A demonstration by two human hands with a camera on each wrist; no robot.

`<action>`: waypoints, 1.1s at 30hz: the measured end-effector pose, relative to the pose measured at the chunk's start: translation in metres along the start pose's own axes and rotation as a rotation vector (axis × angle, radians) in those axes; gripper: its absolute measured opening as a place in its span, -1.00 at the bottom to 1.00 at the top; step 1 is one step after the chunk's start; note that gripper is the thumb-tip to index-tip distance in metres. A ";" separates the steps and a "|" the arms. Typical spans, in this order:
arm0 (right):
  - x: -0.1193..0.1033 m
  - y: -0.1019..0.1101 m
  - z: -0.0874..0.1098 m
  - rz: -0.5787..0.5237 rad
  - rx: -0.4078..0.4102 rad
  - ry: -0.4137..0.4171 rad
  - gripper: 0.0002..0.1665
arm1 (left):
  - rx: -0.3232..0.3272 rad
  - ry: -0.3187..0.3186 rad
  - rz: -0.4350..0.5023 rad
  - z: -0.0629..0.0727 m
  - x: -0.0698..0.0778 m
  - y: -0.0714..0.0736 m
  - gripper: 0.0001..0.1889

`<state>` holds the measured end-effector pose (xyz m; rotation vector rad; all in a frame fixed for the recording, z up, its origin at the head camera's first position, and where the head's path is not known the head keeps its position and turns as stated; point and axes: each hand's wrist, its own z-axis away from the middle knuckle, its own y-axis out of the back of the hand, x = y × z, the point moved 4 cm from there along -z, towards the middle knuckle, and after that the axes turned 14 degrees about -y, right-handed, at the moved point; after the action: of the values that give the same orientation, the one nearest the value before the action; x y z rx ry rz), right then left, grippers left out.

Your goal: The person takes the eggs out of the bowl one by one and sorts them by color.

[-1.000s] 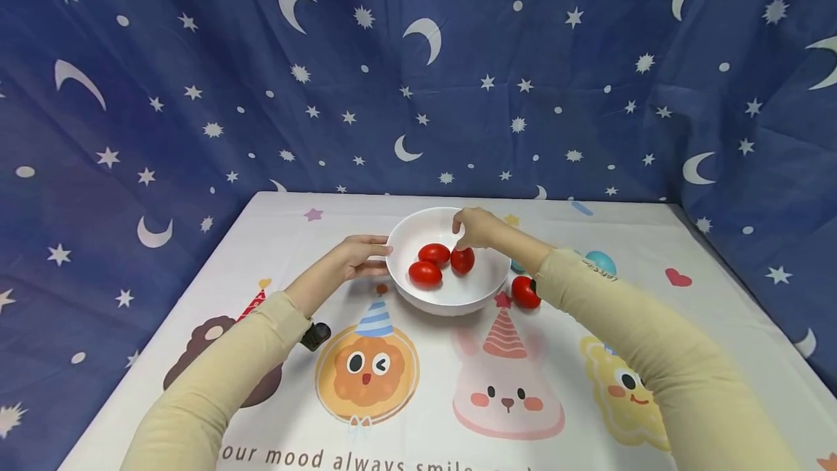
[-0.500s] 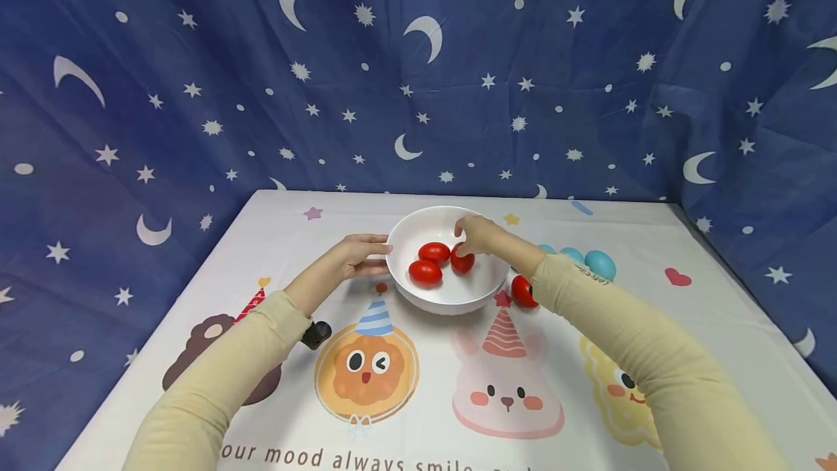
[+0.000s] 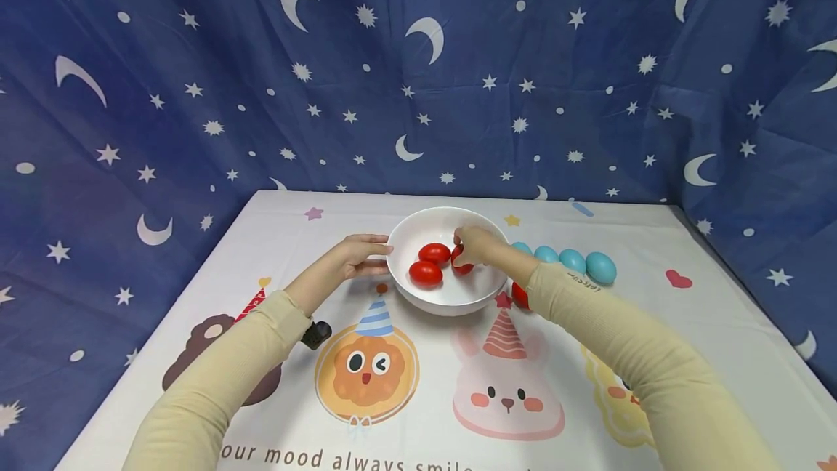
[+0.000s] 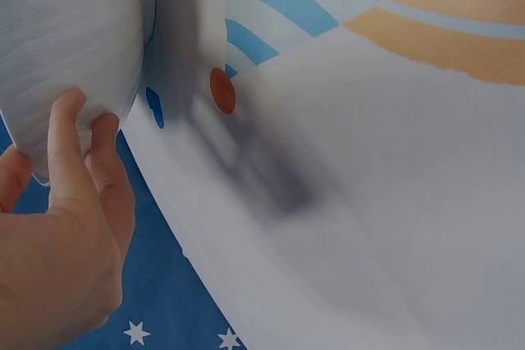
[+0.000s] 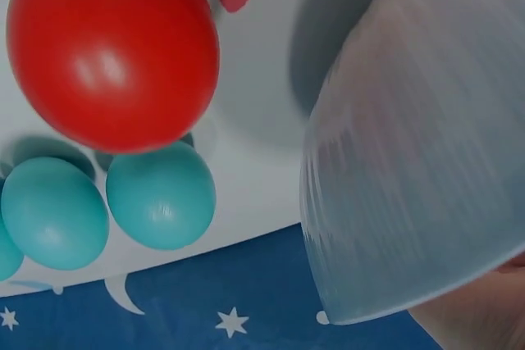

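A white bowl (image 3: 445,300) stands on the table near the middle. My left hand (image 3: 358,254) holds its left rim, thumb over the edge and fingers against the outer wall; the left wrist view shows those fingers (image 4: 67,133) on the wall. Reaching over the right rim, my right hand (image 3: 481,246) grips a red egg (image 3: 465,269) low inside the bowl, partly covered by the fingers. Two more red eggs, a rear one (image 3: 434,254) and a front one (image 3: 426,274), lie beside it. In the right wrist view the bowl wall (image 5: 410,145) hides most of that hand.
Right of the bowl, another red egg (image 3: 520,296) lies on the table, partly behind my right sleeve. Several blue eggs (image 3: 601,267) form a row behind that sleeve. The white cloth (image 3: 438,362) has cartoon prints, and a blue star-patterned curtain (image 3: 418,93) hangs behind the table.
My right hand has come down and closer around the red egg in the bowl. Its sleeve now uncovers more blue eggs and covers more of the red one outside. My left hand stays put.
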<state>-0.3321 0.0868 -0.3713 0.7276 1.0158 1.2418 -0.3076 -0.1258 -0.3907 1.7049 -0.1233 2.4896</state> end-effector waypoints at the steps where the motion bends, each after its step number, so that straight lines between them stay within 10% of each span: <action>1: 0.000 -0.001 0.000 -0.009 -0.005 -0.001 -0.52 | -0.001 0.000 0.000 0.000 0.000 0.000 -0.46; 33: 0.001 0.000 0.003 -0.052 0.085 0.049 -0.49 | 0.015 0.003 -0.001 0.000 -0.001 0.000 -0.46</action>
<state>-0.3295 0.0882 -0.3702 0.7347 1.1267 1.1821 -0.3073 -0.1260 -0.3915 1.7066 -0.1035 2.4986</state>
